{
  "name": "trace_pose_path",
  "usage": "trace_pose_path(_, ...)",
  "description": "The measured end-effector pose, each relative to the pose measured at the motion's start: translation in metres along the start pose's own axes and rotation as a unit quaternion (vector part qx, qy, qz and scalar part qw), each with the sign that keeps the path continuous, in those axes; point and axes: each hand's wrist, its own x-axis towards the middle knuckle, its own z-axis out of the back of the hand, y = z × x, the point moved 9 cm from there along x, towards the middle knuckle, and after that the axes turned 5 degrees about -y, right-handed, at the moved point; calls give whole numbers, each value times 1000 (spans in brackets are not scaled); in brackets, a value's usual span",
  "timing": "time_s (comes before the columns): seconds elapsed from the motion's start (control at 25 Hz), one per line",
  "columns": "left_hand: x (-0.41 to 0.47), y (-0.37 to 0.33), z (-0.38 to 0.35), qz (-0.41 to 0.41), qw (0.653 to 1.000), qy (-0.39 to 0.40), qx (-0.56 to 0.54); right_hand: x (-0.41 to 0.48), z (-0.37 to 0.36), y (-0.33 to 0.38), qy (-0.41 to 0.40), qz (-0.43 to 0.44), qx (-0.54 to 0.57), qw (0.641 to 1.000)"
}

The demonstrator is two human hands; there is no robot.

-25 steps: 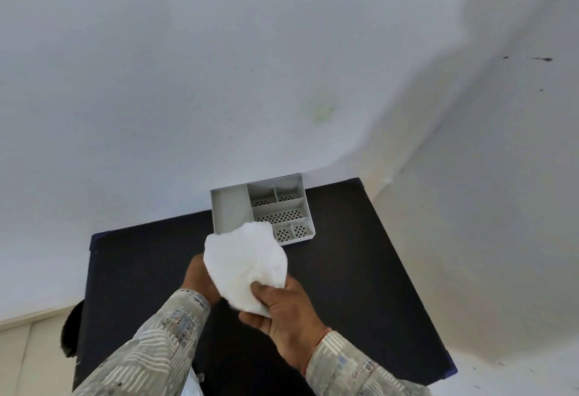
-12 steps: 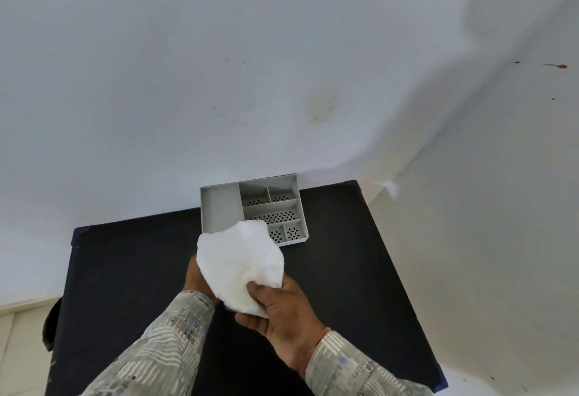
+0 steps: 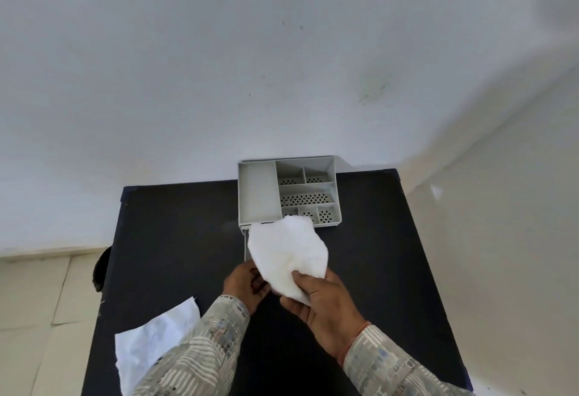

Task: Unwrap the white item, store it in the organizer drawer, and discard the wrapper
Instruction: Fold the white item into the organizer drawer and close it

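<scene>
Above the black table (image 3: 175,239) I hold a crumpled white bundle (image 3: 286,251), the white item in its wrapper, with both hands. My right hand (image 3: 319,298) grips its lower edge, thumb on top. My left hand (image 3: 244,286) pinches the bundle's lower left side, partly hidden behind it. The grey organizer (image 3: 257,189) with several perforated compartments stands at the table's far edge against the wall, just beyond the bundle. A thin grey edge (image 3: 244,242), seemingly a pulled-out drawer, shows under the bundle's left side; the rest of it is hidden.
A loose crumpled white sheet (image 3: 150,342) lies on the table's near left corner, partly under my left sleeve. A dark object (image 3: 101,270) sits beside the table's left edge. White walls close in behind and to the right; pale floor lies to the left.
The view has swung, so the organizer sits further right and the white sheet at the lower left has come into view. Both hands keep the bundle in front of the organizer.
</scene>
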Motion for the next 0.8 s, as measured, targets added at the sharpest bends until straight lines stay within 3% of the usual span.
trace_pose_path(0.24,22,15,22,43,996,-72,-18,4,31,-2,-42,-10,49,998)
trace_pose_path(0.6,19,-45,-29,-16,986,52,-156,4,33,-3,-45,-11,39,998)
trace_pose_path(0.8,28,-73,-33,-22,991,-1,-131,4,29,-5,-47,-15,35,998)
